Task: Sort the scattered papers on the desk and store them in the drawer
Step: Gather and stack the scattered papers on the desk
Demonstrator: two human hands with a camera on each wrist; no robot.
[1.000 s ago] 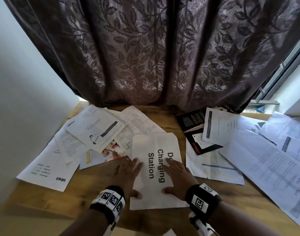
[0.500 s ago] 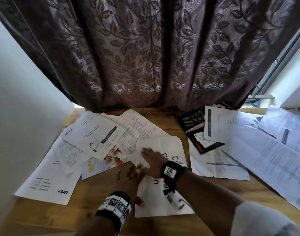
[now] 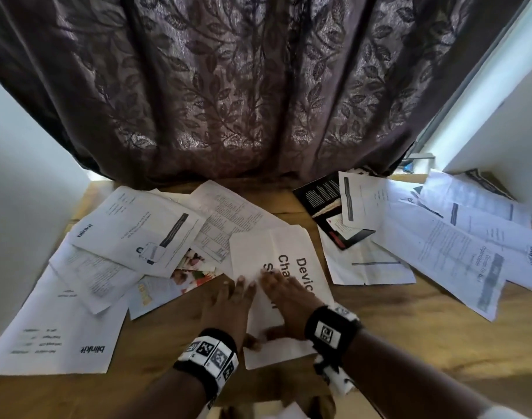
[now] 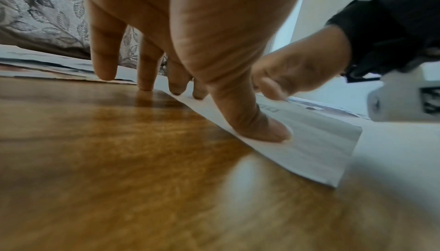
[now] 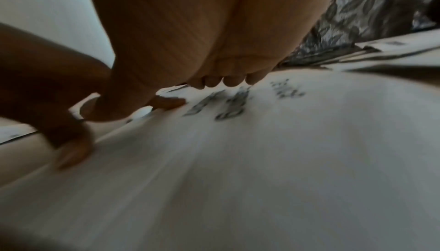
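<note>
A white sheet printed "Device Charging Station" (image 3: pixel 289 252) lies on the wooden desk (image 3: pixel 379 322) right before me. My left hand (image 3: pixel 243 313) rests at its left edge, fingers straight; in the left wrist view the thumb (image 4: pixel 269 131) presses the sheet (image 4: pixel 321 148) while other fingertips touch the wood. My right hand (image 3: pixel 277 303) lies flat on the sheet's middle, over part of the print. The right wrist view is blurred and shows its fingertips (image 5: pixel 228 82) on the paper (image 5: pixel 285 151). More papers lie scattered left (image 3: pixel 131 234) and right (image 3: pixel 440 246). No drawer is in view.
A large "blinkit" sheet (image 3: pixel 56 328) and a colourful leaflet (image 3: pixel 186 276) lie at the left, a black booklet (image 3: pixel 322 195) at the back right. A dark leaf-patterned curtain (image 3: pixel 258 86) hangs behind the desk. A white wall (image 3: pixel 23 176) bounds the left side.
My right hand reached across to the sheet's upper left, then came back onto its middle. The sheet has turned a little. My left hand stayed at the left edge.
</note>
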